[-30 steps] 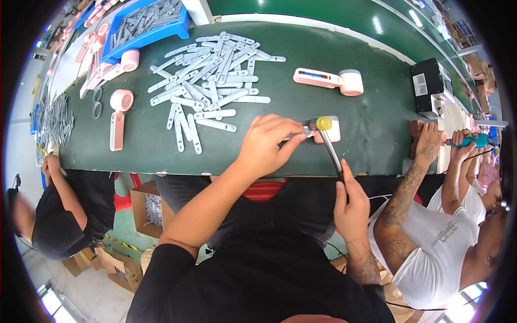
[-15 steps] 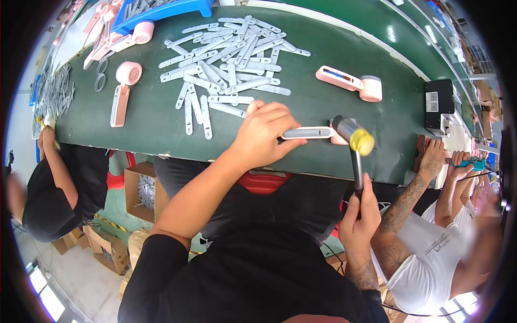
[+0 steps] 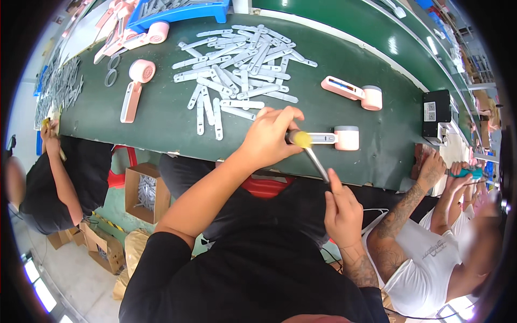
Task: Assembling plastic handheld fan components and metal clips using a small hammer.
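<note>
My left hand (image 3: 267, 138) is closed around the handle of a pink handheld device (image 3: 347, 139), which lies level at the table's near edge, its cylindrical head toward the right. A grey strip runs along the handle's upper side. In my right hand (image 3: 343, 214) is a hammer (image 3: 316, 162) with a metal shaft and a yellow face. The hammer's head is over the handle, close beside my left fingers, and partly hides it; whether it touches cannot be told. Beyond my left hand lies a pile of grey strips (image 3: 245, 63).
A second pink device (image 3: 344, 89), its handle open, lies at the right; another (image 3: 134, 94) lies at the left. A blue tray (image 3: 180, 17) stands at the back. A black box (image 3: 436, 116) is at the table's right end. Co-workers sit on both sides.
The hammer's head has moved left, from the device's head to the handle near my left fingers. My right hand has shifted left with it. My left hand keeps its grip.
</note>
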`<control>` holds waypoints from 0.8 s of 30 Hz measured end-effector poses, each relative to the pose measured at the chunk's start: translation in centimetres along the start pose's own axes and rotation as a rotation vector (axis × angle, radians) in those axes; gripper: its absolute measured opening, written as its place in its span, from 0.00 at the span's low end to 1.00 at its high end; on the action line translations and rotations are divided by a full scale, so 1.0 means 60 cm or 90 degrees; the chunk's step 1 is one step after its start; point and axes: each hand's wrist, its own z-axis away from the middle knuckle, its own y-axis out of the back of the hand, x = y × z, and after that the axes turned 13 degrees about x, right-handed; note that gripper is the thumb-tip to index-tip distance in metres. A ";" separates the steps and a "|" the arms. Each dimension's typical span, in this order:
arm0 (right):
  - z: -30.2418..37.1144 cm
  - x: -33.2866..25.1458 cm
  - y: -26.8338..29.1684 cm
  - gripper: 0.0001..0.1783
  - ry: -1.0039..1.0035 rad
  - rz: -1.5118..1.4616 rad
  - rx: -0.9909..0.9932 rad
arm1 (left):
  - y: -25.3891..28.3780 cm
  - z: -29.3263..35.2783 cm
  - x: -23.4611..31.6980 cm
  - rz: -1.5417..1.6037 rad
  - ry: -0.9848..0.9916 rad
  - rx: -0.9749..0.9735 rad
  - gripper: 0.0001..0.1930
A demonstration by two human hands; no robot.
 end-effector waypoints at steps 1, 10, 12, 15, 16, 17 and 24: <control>-0.003 0.000 -0.003 0.33 0.011 0.028 -0.026 | -0.002 0.001 0.001 0.002 -0.008 0.009 0.32; -0.031 0.048 0.014 0.30 -0.140 -0.204 0.265 | 0.000 -0.011 0.030 -0.068 -0.082 0.002 0.38; -0.046 0.057 0.020 0.26 -0.275 -0.207 0.251 | -0.003 -0.005 0.036 -0.086 -0.102 0.003 0.35; -0.078 0.116 0.022 0.15 -0.380 -0.221 0.264 | -0.010 0.006 0.048 -0.045 -0.134 -0.046 0.19; -0.083 0.142 0.021 0.14 -0.378 -0.229 0.283 | 0.004 0.006 0.062 -0.055 -0.139 -0.029 0.20; -0.095 0.146 0.018 0.14 -0.359 -0.224 0.300 | 0.032 0.011 0.068 -0.076 -0.144 -0.015 0.21; -0.149 0.117 0.019 0.14 -0.272 -0.263 0.364 | 0.321 0.115 -0.011 -0.413 -0.047 0.271 0.12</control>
